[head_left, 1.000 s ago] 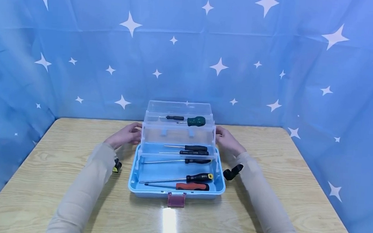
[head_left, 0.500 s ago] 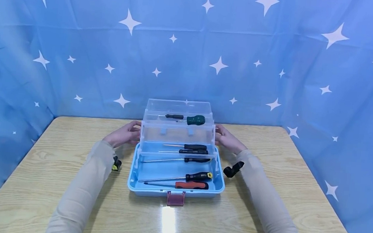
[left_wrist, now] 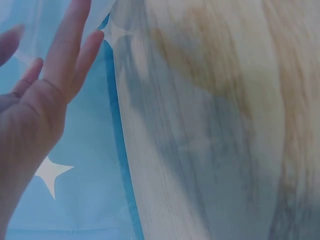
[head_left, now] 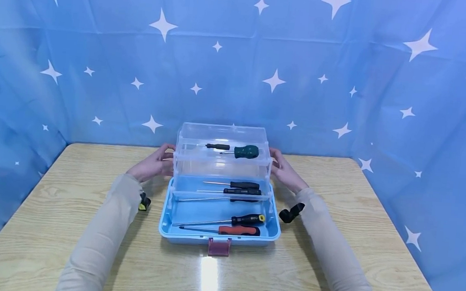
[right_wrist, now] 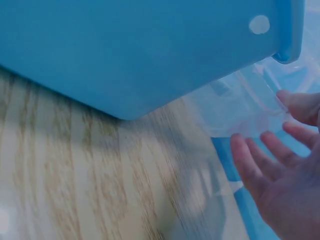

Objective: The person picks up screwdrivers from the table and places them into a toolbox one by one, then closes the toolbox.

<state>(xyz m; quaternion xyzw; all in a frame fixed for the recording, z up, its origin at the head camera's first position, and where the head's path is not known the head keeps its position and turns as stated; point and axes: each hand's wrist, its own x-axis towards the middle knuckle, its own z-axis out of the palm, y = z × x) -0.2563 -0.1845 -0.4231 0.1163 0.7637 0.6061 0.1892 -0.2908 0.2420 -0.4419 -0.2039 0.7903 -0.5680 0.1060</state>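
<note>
A light-blue toolbox (head_left: 219,241) stands open on the table, its clear stepped trays (head_left: 220,169) raised at the back. Inside the base lie a screwdriver with a red handle (head_left: 239,230) and a black-and-yellow screwdriver (head_left: 247,219). Thinner black-handled screwdrivers (head_left: 242,191) lie at the lower tray. Higher up are a stubby green screwdriver (head_left: 246,151) and a small dark one (head_left: 218,146). My left hand (head_left: 153,163) is at the trays' left side, fingers extended. At the right side is my right hand (head_left: 286,171), fingers loosely spread; its fingertips are partly hidden behind the clear plastic in the head view.
The wooden table (head_left: 332,244) ends at a blue star-patterned curtain (head_left: 230,72) close behind the toolbox. A purple latch (head_left: 218,247) hangs at the box's front. Black wrist-worn devices (head_left: 291,212) flank the box.
Over the last half second the upper trays have shifted slightly toward me, with the green screwdriver. Both hands have moved a little along the sides. The base stays in place.
</note>
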